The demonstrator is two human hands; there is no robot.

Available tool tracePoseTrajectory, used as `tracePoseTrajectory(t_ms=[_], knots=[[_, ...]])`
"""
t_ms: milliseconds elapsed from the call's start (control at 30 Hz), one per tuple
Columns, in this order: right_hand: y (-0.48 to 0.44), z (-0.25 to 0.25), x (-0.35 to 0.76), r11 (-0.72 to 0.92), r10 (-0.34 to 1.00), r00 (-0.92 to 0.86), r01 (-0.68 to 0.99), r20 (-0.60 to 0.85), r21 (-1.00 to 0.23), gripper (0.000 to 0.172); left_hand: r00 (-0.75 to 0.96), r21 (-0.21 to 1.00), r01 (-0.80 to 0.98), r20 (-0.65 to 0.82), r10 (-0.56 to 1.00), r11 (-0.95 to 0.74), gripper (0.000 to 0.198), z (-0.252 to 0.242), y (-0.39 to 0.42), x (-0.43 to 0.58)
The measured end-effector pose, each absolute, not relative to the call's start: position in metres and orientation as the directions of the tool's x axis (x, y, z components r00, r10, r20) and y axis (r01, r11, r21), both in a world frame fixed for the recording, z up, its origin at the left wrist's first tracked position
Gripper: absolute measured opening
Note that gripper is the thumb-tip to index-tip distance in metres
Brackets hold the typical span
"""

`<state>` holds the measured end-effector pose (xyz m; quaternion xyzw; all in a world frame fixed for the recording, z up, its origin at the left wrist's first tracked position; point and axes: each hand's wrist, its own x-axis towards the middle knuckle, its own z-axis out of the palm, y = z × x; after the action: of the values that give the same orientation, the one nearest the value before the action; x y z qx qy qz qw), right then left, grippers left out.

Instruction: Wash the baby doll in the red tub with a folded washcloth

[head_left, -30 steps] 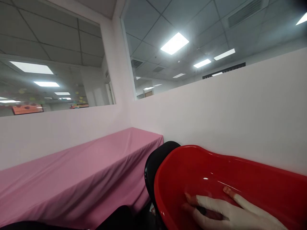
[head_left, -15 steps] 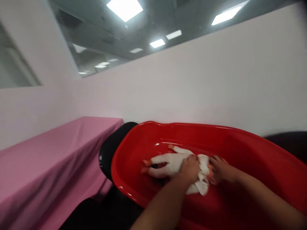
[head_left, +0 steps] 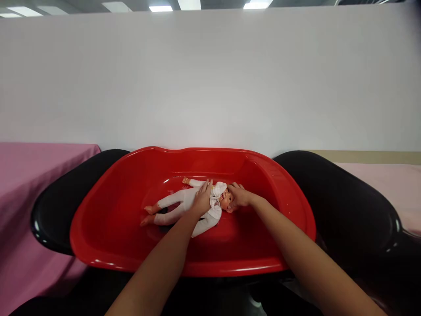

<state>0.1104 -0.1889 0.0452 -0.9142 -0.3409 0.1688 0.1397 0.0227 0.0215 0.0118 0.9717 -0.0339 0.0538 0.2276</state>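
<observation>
Pink cloth [head_left: 23, 184] fills the left edge of the frame, with a black seat [head_left: 62, 197] beside it. The red tub [head_left: 115, 210] sits at centre. In it lies the doll [head_left: 179, 202], feet left, head right. The left hand [head_left: 202, 198] rests flat and open on its chest, and the right hand [head_left: 240, 196] curls around its head. Another black seat [head_left: 345, 206] stands at the right.
</observation>
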Motion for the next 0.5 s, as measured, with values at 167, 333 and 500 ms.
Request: tracePoseTrajectory(t_ms=[167, 333, 500], knots=[[-0.186, 0.043, 0.111, -0.722, 0.684, 0.696, 0.604, -0.219, -0.337, 0.105, 0.986, 0.313, -0.164, 0.051, -0.156, -0.935, 0.111, -0.001, 0.005, 0.028], [-0.185, 0.047, 0.109, -0.722, 0.685, 0.694, 0.607, -0.221, -0.333, 0.105, 0.981, 0.324, -0.185, 0.111, -0.157, -0.928, 0.096, 0.002, -0.003, 0.029], [-0.188, 0.053, 0.107, -0.75, 0.65, 0.715, 0.551, -0.257, -0.365, 0.102, 0.965, 0.541, -0.232, 0.232, -0.122, -0.808, 0.053, 0.009, 0.007, 0.025]])
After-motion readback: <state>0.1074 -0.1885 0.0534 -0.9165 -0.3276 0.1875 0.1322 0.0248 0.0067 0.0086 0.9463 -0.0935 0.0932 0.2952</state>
